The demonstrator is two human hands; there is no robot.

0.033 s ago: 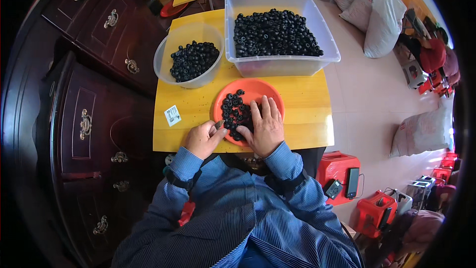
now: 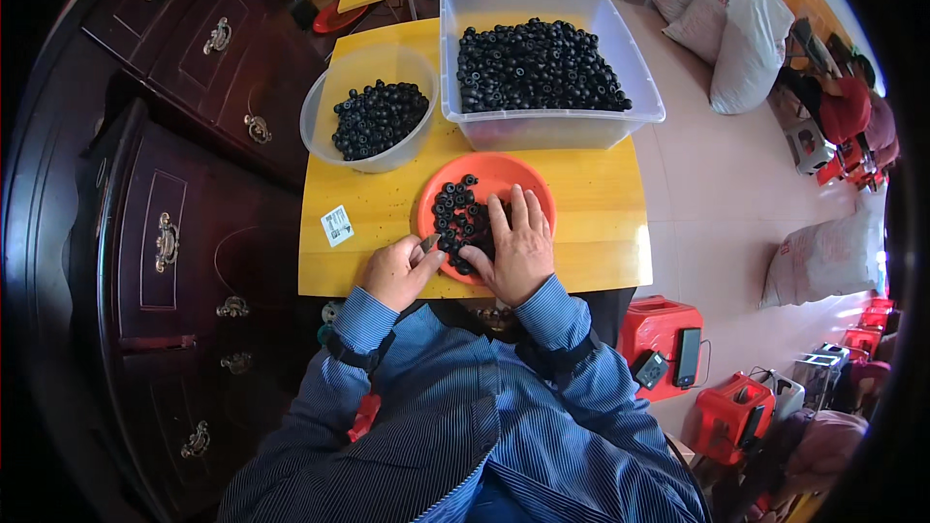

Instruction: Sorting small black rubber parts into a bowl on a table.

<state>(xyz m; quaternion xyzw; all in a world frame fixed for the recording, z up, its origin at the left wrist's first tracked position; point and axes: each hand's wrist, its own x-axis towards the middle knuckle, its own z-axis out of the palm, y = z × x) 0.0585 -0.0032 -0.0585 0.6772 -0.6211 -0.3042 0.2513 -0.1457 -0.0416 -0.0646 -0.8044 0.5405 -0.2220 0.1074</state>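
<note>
In head view, one small dark object (image 2: 428, 243) is pinched by the left hand (image 2: 395, 269) at eight o'clock of the round orange plastic plate (image 2: 504, 168), the right hand (image 2: 519, 252) at four o'clock spreading fingers over small black ring-shaped pieces (image 2: 455, 201) inside.

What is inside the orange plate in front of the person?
The orange plate holds small black ring-like pieces, visible mainly left of the right hand. Whatever lies beneath that hand is covered and cannot be seen.
</note>
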